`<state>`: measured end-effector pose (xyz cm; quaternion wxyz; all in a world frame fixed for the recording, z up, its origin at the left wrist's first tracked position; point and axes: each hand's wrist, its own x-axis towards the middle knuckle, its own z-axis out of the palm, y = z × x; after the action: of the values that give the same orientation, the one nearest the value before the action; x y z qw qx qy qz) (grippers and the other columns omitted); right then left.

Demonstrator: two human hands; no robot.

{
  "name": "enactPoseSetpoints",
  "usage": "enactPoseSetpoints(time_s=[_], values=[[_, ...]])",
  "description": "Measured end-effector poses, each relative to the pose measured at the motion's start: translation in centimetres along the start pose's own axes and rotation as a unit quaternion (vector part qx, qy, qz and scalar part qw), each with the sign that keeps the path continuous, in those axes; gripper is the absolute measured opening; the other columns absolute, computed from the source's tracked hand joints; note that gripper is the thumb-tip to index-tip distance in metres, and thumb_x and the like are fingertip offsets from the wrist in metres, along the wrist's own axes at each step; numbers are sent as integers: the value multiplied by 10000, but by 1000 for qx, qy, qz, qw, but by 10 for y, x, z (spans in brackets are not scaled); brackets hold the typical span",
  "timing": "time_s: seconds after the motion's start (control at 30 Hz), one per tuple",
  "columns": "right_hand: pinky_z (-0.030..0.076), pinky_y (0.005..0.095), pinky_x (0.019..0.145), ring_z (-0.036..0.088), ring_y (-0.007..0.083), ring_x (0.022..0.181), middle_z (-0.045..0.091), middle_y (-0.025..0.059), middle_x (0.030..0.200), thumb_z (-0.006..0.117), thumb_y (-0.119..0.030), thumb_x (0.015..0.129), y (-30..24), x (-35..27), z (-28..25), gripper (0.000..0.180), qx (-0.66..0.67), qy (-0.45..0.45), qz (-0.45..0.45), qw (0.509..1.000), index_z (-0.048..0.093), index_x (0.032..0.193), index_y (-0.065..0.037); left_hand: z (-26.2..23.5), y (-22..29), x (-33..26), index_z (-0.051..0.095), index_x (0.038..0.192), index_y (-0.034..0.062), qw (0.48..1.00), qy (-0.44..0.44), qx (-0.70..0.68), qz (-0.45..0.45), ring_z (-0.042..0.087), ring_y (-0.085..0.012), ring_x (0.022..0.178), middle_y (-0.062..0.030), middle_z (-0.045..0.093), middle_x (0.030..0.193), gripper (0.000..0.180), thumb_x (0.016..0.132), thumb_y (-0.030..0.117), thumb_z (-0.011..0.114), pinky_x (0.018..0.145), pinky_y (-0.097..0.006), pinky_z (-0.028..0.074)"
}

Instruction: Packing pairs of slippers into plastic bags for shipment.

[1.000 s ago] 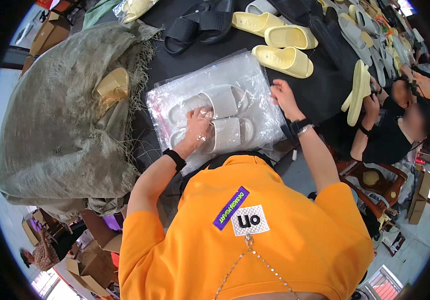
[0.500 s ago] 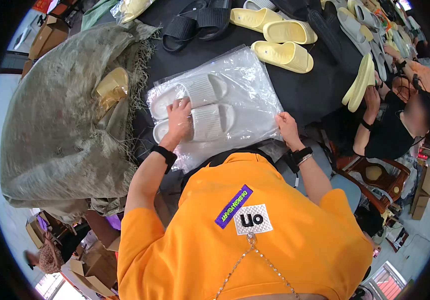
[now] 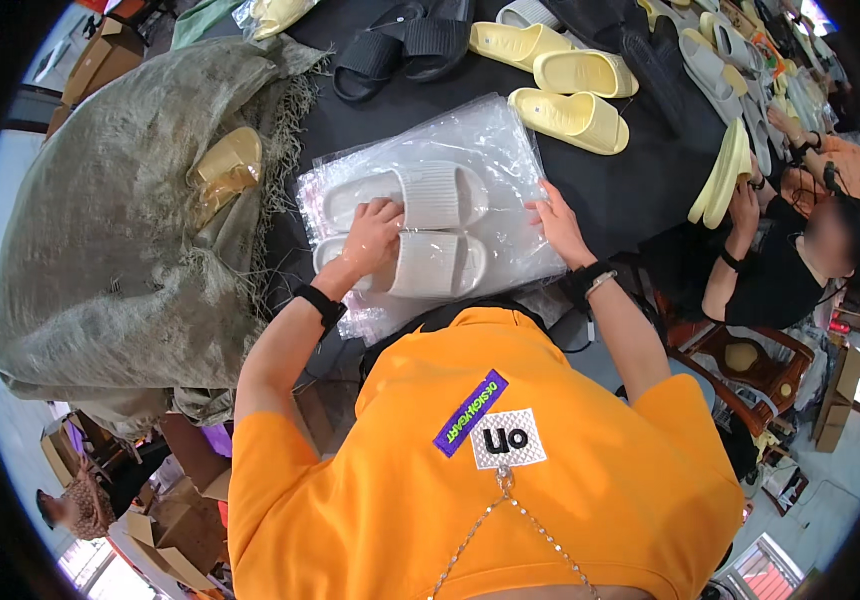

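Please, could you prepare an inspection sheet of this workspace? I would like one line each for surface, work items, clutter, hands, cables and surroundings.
Surface: black table top, dark and matte.
Work items: two white slide sandals side by side, apparently inside a clear plastic bag.
Clutter: black slide sandals and yellow slide sandals beyond the bag.
Hands: left hand at the white pair, near the straps; right hand at the bag's right edge, grip unclear.
Cables: none clearly identifiable.
Surroundings: frayed grey-green cloth at left; co-worker in black at right; wooden chair below the co-worker.
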<state>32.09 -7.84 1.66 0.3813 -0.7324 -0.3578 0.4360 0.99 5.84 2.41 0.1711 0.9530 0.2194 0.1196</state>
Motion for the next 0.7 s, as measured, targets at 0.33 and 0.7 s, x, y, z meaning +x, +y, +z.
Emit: enactPoseSetpoints(time_s=[0.33, 0.7], values=[[312, 439, 963, 379, 307, 1197, 430, 129, 1289, 640, -269, 753, -62, -11, 42, 637, -329, -20, -360, 873, 383, 1314, -110, 28, 13, 29, 520, 1007, 39, 995, 28, 37, -94, 471, -284, 1017, -89, 519, 1075, 342, 682, 129, 577, 843, -442, 390], [217, 480, 1045, 337, 218, 1249, 417, 50, 1326, 609, -259, 741, -74, -35, 133, 377, -367, -152, -601, 693, 553, 1113, -232, 27, 15, 44, 525, 902, 39, 994, 105, -14, -9, 482, -294, 778, -97, 492, 858, 287, 625, 91, 581, 619, -387, 445]])
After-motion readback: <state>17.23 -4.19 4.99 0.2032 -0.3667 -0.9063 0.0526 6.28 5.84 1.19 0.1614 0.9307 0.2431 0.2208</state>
